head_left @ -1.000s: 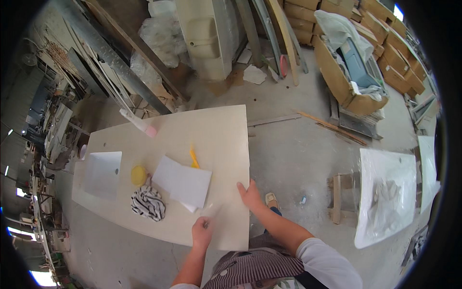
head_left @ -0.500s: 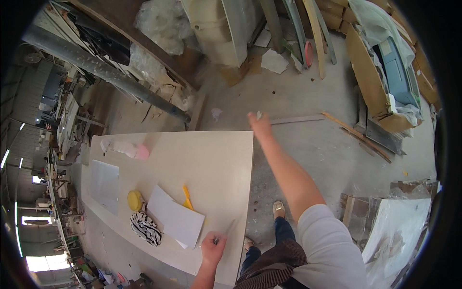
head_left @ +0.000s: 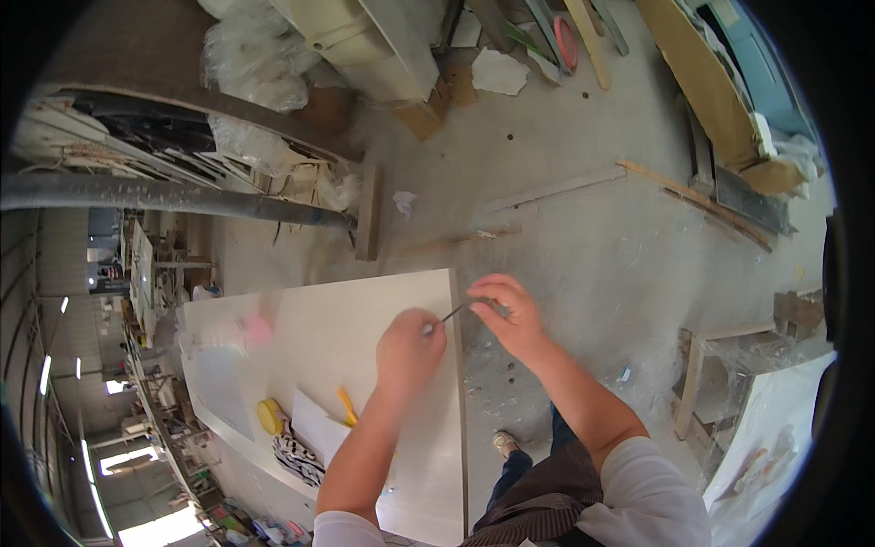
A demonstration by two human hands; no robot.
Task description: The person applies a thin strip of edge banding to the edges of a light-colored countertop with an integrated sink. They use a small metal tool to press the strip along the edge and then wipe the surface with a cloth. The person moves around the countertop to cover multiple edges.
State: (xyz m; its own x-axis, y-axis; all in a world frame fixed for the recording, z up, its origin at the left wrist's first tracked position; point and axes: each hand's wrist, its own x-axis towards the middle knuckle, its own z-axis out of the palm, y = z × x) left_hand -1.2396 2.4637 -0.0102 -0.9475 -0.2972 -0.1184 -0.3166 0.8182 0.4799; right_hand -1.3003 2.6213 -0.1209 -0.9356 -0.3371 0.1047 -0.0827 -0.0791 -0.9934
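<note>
My left hand (head_left: 412,354) is closed around a slim tool, over the right end of the pale tabletop (head_left: 365,305). The tool's thin dark shaft (head_left: 452,314) sticks out toward my right hand; its exact kind is too small to make out. Just past the table edge, my right hand (head_left: 512,317) has its thumb and fingers curved and apart, close to the shaft's tip. Left of my forearm lie white paper sheets (head_left: 314,424), a yellow-handled tool (head_left: 347,407), a round yellow container (head_left: 270,416) and a black-and-white striped cloth (head_left: 296,456).
A pink item (head_left: 259,329) and a translucent sheet (head_left: 219,378) lie toward the table's left. Wooden strips (head_left: 697,208) rest on the floor, with an opened cardboard box (head_left: 706,91) behind. Wrapped white panels (head_left: 775,428) stand at right. A metal pole (head_left: 182,198) crosses the far left.
My right hand has come back from beyond the table's far corner toward my left hand. My left hand has risen and moved away from me with the slim tool. The view has turned.
</note>
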